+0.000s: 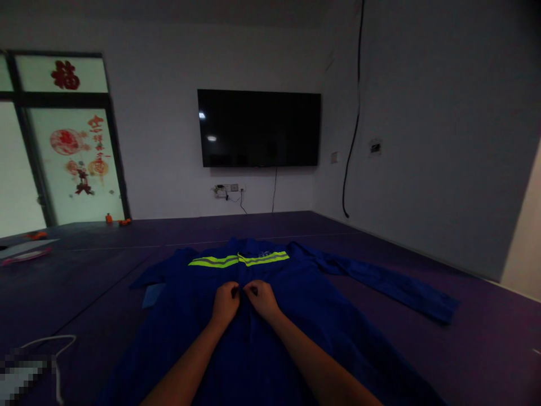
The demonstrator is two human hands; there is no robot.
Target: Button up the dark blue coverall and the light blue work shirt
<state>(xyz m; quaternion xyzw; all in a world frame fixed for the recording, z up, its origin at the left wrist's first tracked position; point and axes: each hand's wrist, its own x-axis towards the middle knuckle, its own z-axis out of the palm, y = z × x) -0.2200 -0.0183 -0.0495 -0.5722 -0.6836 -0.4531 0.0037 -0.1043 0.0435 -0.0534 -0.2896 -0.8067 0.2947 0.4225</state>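
Observation:
A blue work jacket (296, 299) lies spread out, front up, with a yellow-green and grey reflective band (215, 261) across its chest. Its right-hand sleeve (393, 282) stretches far out over the purple surface, while the other sleeve (156, 272) shows only a short length. My left hand (226, 303) and my right hand (262, 300) meet at the centre front, just below the band. Both are closed, fingers curled and pinching the jacket's front edges. The fingertips and any fastener between them are too dark to make out.
The purple surface (477, 349) runs to the walls. A white cable (48, 338) lies at lower left, near a pixelated patch. Small orange items (109, 218) sit by the glass door (76, 163). A television (260, 129) and a hanging black cable (353, 146) are on the walls.

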